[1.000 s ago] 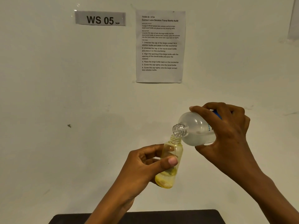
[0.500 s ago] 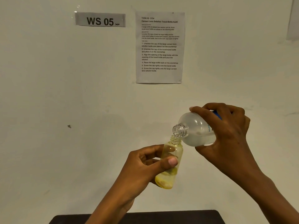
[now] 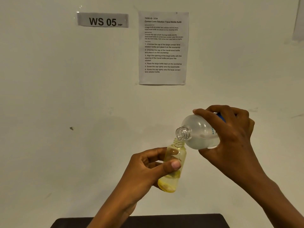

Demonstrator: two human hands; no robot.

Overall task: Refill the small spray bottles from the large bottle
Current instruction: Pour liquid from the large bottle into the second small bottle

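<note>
1. Centre right: our right hand [image 3: 230, 142], grip curled round the tilted large bottle [image 3: 199, 134].
2. Lower centre: our left hand [image 3: 148, 171], grip pinching the yellowish small bottle [image 3: 171, 183], neck just under the large bottle's mouth.

Dim, even light (soft shadows), sharp focus.

Large bottle tipped over the small bottle's open neck

The right hand [image 3: 230, 139] grips the large bottle [image 3: 199, 134] tilted mouth-down, touching the yellowish small bottle [image 3: 174, 170] held by the left hand [image 3: 148, 170]; behind, a WS 05 sign [image 3: 102, 20] and instruction sheet [image 3: 163, 48] hang on the wall
</note>
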